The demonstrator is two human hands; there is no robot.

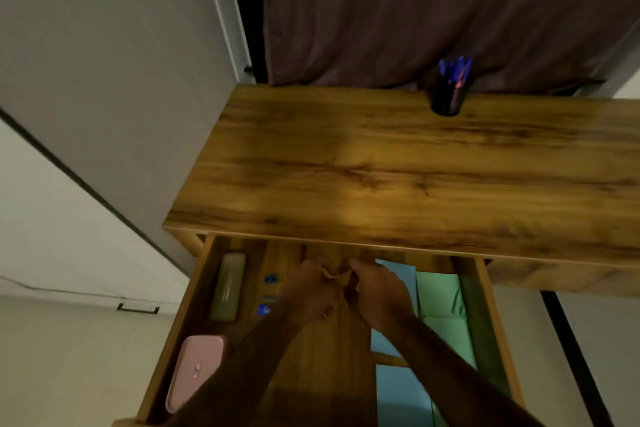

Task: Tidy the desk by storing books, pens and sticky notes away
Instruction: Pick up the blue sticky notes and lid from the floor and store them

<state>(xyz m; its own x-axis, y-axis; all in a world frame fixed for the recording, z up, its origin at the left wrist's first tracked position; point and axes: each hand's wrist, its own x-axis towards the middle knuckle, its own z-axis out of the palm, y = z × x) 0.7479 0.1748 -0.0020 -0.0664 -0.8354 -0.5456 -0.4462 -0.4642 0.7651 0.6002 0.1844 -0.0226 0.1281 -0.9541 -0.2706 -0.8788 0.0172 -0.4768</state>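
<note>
Both my hands reach into the open drawer (180, 315) under the wooden desk (398, 166). My left hand (306, 291) and my right hand (379, 291) meet over a small yellow-orange wad of sticky notes (335, 277), each pinching a side of it. The image is blurred, so the exact grip is unclear. A black pen holder (447, 97) with several blue pens stands at the desk's back edge. Green books (440, 302) and a light blue one (398, 388) lie in the drawer's right part.
In the drawer's left part lie an olive case (227, 286), a pink case (195, 369) and small blue items (270, 278). A grey door (114, 62) stands to the left, and a dark curtain (433, 10) hangs behind the desk.
</note>
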